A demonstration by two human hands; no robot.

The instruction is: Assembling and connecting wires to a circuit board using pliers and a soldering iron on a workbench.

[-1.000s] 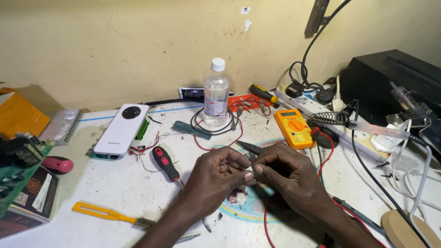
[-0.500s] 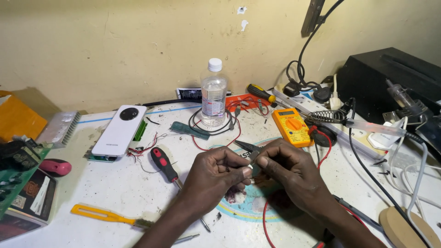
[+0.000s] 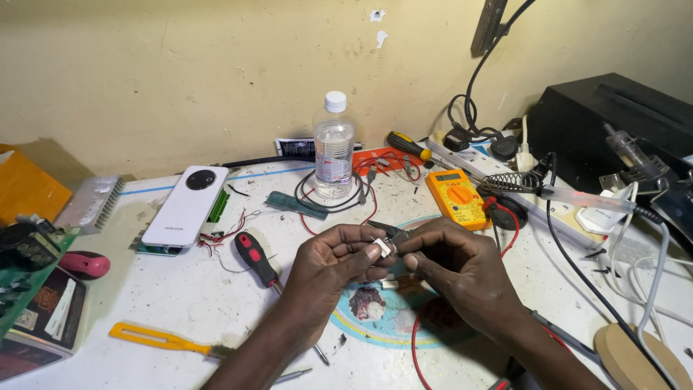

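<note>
Figure: a worktable (image 3: 144, 361) seen from above, with places given relative to the clear plastic water bottle (image 3: 334, 148) that is standing upright at the back centre. Far to the left of the bottle, an orange packet (image 3: 25, 189) is leaning at the wall, and below it a dark flat package (image 3: 54, 310) bearing a pale oblong label is lying at the table's left edge. Nearer the bottle, still on its left, a white rounded device (image 3: 184, 208) with a black circular window is lying slantwise, and a yellow-handled tool (image 3: 155, 338) is resting well in front of it. A red-and-black screwdriver (image 3: 254, 257) is lying in front of the bottle and slightly left. The bottle itself is carrying a pale wrap-around label at mid-height. Directly in front of the bottle, the left hand (image 3: 333, 261) and the right hand (image 3: 456, 269) are meeting fingertip to fingertip, both curled nearly closed; together they are pinching a small white component (image 3: 382, 248), which is sitting between the thumbs and forefingers above a round blue-rimmed mat (image 3: 346, 325). To the right of the bottle, a yellow multimeter (image 3: 458, 198) is lying face up.
</note>
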